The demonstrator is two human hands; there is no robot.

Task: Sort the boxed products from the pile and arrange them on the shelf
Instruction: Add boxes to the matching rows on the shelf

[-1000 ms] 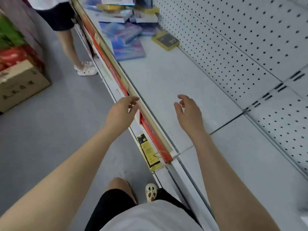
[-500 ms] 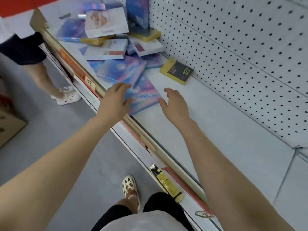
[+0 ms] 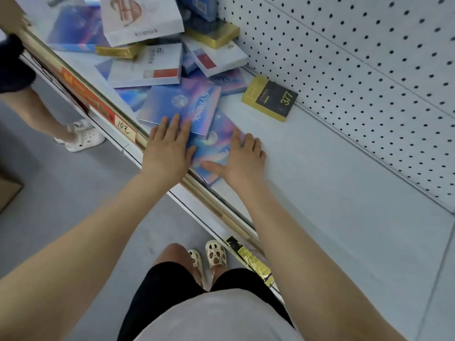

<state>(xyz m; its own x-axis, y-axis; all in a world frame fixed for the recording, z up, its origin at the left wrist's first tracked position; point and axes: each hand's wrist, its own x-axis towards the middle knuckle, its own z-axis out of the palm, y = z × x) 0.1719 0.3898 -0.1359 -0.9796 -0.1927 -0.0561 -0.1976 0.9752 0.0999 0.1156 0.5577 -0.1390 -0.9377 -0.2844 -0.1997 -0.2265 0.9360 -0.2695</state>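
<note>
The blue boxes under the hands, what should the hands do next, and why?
Probably close both hands on the nearest blue box and lift it. The left hand and right hand lie flat on the boxes, gripping nothing, and bare shelf waits alongside.

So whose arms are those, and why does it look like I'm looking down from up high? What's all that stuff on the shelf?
There is no machine here. A person wears a camera on their head, so you see what they see: their own two arms reaching forward, and their feet far below. The left hand lies flat on a shiny blue and purple box. The right hand lies flat on another blue box underneath it. Neither box is lifted yet. Both belong to a messy pile of boxes on the white shelf. A small yellow and black box lies alone near the dotted back wall. The legs on the left are another person standing nearby.
</note>
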